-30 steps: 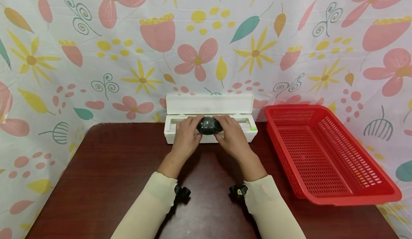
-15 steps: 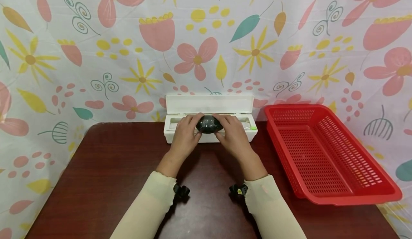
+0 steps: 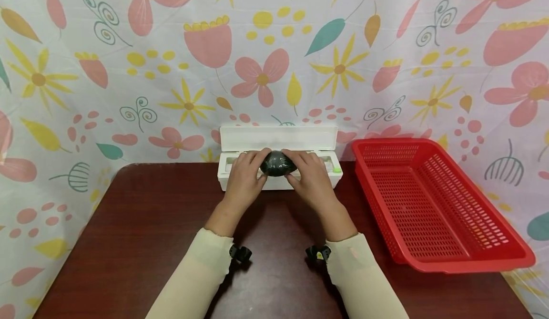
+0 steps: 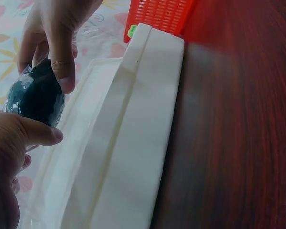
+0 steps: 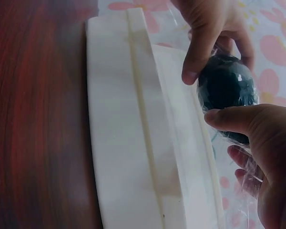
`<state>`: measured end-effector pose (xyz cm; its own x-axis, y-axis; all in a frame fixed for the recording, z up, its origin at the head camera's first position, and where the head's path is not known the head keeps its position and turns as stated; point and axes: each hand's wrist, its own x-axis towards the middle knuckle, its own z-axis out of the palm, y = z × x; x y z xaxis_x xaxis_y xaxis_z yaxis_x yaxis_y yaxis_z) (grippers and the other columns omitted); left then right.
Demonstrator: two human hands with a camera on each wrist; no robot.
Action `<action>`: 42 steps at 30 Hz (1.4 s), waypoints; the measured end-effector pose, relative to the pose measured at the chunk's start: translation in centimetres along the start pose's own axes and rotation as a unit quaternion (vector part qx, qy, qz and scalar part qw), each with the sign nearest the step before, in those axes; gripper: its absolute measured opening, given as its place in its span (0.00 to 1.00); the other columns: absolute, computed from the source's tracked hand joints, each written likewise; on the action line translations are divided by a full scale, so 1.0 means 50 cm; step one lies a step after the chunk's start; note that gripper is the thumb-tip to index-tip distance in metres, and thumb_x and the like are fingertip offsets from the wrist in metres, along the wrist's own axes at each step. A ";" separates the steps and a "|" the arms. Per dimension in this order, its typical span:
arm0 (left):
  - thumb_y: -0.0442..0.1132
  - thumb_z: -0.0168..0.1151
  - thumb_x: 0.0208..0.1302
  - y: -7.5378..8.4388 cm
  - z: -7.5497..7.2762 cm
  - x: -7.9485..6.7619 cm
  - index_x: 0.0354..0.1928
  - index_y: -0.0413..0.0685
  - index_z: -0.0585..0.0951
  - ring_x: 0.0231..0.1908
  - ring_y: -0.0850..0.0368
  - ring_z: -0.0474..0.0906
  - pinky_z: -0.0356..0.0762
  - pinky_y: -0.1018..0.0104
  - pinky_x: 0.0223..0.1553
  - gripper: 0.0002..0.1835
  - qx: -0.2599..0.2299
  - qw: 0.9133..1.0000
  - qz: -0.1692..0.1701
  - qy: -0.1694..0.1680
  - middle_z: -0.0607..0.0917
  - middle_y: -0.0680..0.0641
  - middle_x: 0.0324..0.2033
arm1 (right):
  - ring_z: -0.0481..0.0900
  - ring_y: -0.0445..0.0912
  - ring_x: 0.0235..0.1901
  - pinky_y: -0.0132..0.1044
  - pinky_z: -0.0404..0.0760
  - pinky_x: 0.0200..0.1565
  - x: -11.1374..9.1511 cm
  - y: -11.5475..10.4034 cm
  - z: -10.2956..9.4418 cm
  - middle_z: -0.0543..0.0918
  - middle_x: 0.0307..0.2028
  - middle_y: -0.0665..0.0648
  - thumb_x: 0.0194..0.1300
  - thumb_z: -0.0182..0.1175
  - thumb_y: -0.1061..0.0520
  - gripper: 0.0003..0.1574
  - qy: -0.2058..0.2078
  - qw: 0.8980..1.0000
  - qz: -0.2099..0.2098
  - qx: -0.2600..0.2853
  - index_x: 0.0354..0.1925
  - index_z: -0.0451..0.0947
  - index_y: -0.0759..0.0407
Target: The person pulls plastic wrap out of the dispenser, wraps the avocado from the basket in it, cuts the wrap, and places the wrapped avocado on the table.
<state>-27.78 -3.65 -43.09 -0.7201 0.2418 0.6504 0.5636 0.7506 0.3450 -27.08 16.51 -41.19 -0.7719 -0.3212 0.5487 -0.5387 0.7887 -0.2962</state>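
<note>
Both hands hold a dark, glossy oval thing in clear film, in front of the open white box at the table's back edge. The left hand pinches its left end between thumb and fingers. From the right, the right hand grips the other end in the same way. Clear plastic film clings round the dark thing and trails among the right hand's fingers in the right wrist view. The box is long and narrow, its lid raised behind it. A small green piece sits at its right end.
A red plastic basket with slotted walls stands at the right of the dark wooden table. Behind the table hangs a flower-printed cloth. Small black devices are strapped to both wrists.
Both hands have shifted very slightly away from the body with the wrapped dark thing between them. Their grip looks the same. The box and basket stay put.
</note>
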 end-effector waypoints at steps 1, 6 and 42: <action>0.30 0.75 0.54 0.001 -0.002 0.000 0.65 0.55 0.75 0.47 0.46 0.78 0.75 0.51 0.54 0.36 0.002 1.000 0.001 0.001 0.83 0.46 0.50 | 0.77 0.58 0.53 0.54 0.75 0.55 0.000 0.000 -0.001 0.83 0.55 0.58 0.58 0.73 0.61 0.39 -0.001 1.000 0.001 -0.001 0.67 0.74 0.47; 0.32 0.75 0.56 0.007 -0.009 0.003 0.65 0.56 0.75 0.48 0.47 0.78 0.74 0.52 0.51 0.34 0.011 1.000 0.007 0.003 0.84 0.47 0.51 | 0.77 0.57 0.53 0.54 0.74 0.56 0.000 -0.001 -0.008 0.83 0.55 0.58 0.57 0.74 0.61 0.40 0.004 1.000 -0.003 -0.004 0.67 0.75 0.47; 0.29 0.76 0.51 0.039 -0.054 0.017 0.62 0.57 0.77 0.40 0.48 0.76 0.71 0.53 0.45 0.35 -0.001 1.000 0.008 0.030 0.86 0.49 0.48 | 0.76 0.56 0.48 0.50 0.71 0.50 0.001 -0.025 -0.053 0.84 0.54 0.55 0.56 0.75 0.60 0.42 0.042 0.999 -0.029 -0.015 0.68 0.75 0.45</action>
<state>-26.19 -3.64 -40.01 -0.6856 0.2151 0.6955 0.5751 0.7458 0.3362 -25.55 16.88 -38.73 -0.7076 -0.3233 0.6283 -0.5708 0.7857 -0.2385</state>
